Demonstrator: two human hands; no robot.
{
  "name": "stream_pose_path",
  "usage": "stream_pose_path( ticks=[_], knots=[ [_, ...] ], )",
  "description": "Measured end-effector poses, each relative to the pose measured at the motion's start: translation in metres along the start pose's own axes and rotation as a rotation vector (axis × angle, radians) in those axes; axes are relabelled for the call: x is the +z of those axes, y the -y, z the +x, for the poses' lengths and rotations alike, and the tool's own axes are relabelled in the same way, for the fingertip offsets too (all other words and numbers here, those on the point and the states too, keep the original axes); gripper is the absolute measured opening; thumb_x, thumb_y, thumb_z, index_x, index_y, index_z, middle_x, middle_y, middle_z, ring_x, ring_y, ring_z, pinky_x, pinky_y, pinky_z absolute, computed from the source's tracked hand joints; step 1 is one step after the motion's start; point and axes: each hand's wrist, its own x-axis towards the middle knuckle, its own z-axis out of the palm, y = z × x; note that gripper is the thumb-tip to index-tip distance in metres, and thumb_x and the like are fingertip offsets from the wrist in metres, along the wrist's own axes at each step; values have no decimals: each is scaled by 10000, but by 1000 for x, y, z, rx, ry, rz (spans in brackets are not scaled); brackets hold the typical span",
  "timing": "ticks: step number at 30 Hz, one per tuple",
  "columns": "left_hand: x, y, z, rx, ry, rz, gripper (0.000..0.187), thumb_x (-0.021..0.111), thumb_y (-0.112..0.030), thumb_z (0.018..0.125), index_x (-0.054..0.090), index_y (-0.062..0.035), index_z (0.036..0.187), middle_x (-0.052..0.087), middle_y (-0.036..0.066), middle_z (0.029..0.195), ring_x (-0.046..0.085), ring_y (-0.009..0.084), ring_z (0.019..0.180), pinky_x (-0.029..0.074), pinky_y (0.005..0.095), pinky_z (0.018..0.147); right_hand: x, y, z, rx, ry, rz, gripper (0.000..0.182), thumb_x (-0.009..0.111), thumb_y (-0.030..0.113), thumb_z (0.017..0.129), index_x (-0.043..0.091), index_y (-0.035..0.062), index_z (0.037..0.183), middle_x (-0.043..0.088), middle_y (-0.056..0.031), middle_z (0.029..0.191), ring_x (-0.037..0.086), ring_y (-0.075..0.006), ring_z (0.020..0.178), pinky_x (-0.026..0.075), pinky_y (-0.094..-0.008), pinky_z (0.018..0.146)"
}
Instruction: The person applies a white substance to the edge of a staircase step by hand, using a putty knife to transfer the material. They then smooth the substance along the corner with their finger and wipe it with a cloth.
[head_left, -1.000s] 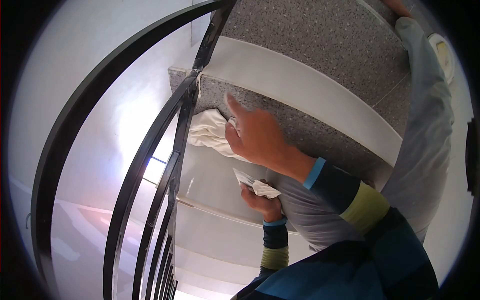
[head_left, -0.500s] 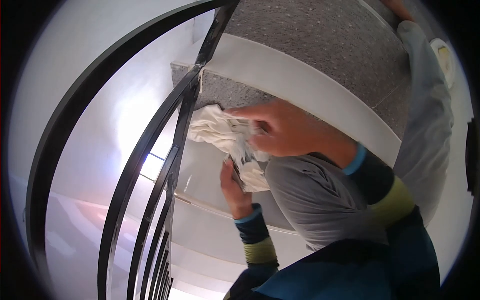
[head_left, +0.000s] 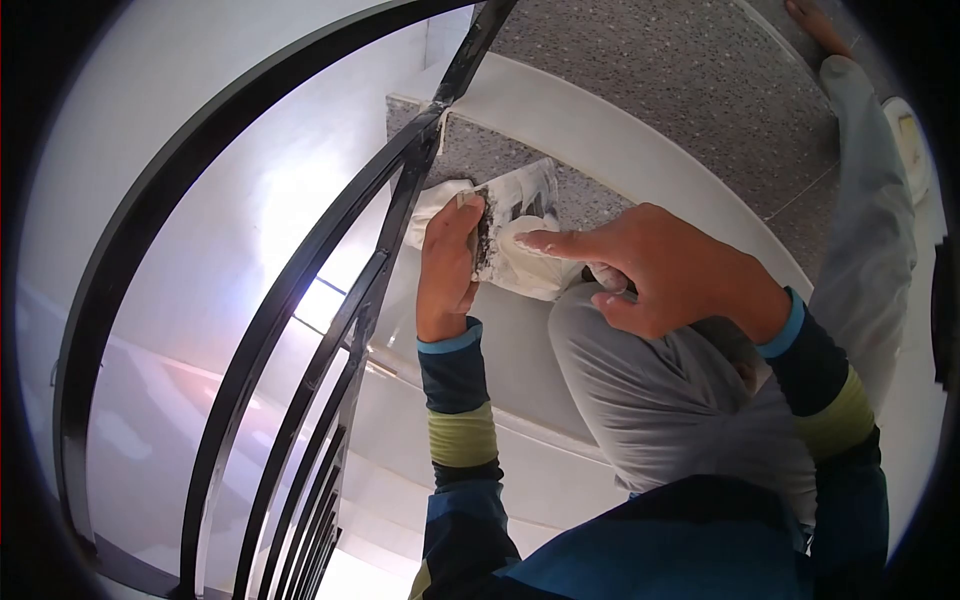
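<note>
Far left, a black railing (head_left: 300,290) is seen curving up and across w/ its bars running down to the bottom edge, white wall behind it. Just right of the bars, the left hand (head_left: 447,268) is raised w/ fingers closed round the edge of a white rag (head_left: 520,255), thumb side up, grip looks firm. The rag is bunched up between both hands, right over the lip of a speckled grey step (head_left: 650,70), and a dark dirty streak can be seen on it next to the left fingertips. More of the rag is draped toward the railing post, touching the step edge afaict. Right hand (head_left: 665,275) is laid on the rag from the other side: index finger stretched out flat and pointing left across the cloth, other fingers curled in; whether anything is pinched underneath can't be told. Below the hands a grey trouser knee (head_left: 640,400) is bent up, and blue sleeves w/ a yellow-green band are worn on both arms. Far right, a foot (head_left: 820,25) is planted up on the step, w/ a white dish (head_left: 908,130) near the edge of view.
</note>
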Motion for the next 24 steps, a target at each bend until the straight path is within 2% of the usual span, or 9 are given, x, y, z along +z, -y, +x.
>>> stream_pose_path(
  ticks=[4,7,9,10,12,16,19,22,24],
  knots=[
    [6,-1,2,-20,-21,-2,196,494,-161,897,577,-10,989,626,64,906,630,140,782,522,255,652,0,-4,-2,-8,-33,-136,702,616,117,607,481,119,1295,586,-152,599,550,-249,497,447,-340,512],
    [6,2,4,-12,-41,-38,204,487,-163,899,570,-10,1005,627,70,913,636,150,765,527,256,641,-5,-9,-4,-19,-13,-19,683,617,113,622,484,117,1292,567,-129,575,547,-228,494,442,-326,498],
    [4,4,4,-43,-72,-149,209,473,-168,900,559,-12,1009,624,69,916,639,158,748,531,260,637,-7,-13,-5,66,76,284,700,607,88,634,454,115,1316,566,-108,587,550,-207,500,438,-313,488],
    [2,5,3,-41,-72,-151,209,473,-168,900,559,-12,1009,624,69,916,639,158,748,531,260,637,-4,-13,-3,65,78,282,700,607,88,634,454,115,1316,566,-108,587,550,-207,500,438,-313,488],
    [-2,8,1,-60,-70,-108,220,458,-180,901,548,-14,1014,621,68,919,640,163,750,536,263,622,7,-9,2,16,-100,563,694,570,43,647,441,96,1327,516,-26,599,472,-127,438,369,-250,444],
    [-5,9,-1,-65,-41,-181,227,448,-190,901,544,-16,1012,618,67,914,641,169,753,540,265,605,14,-4,10,86,-5,285,722,597,74,664,403,131,1357,591,-111,688,525,-179,499,424,-302,485],
    [-9,8,-4,-60,-86,-278,242,439,-194,902,538,-13,1028,619,69,913,642,169,755,540,258,598,15,-16,9,-105,-159,82,728,605,87,660,403,144,1357,606,-122,754,552,-207,542,447,-299,524],
    [-15,12,-6,-124,-60,-276,282,438,-225,915,555,-16,1064,626,76,936,637,164,784,524,260,618,10,-9,4,38,-51,-26,687,602,77,649,455,132,1318,621,-144,878,591,-243,646,469,-307,579],
    [-2,9,-12,-33,-63,-160,271,430,-204,901,535,0,1045,620,77,925,644,184,765,545,274,631,21,-5,9,-15,-316,165,605,606,80,654,518,99,1252,597,-140,887,557,-209,646,448,-303,559]
  ],
)
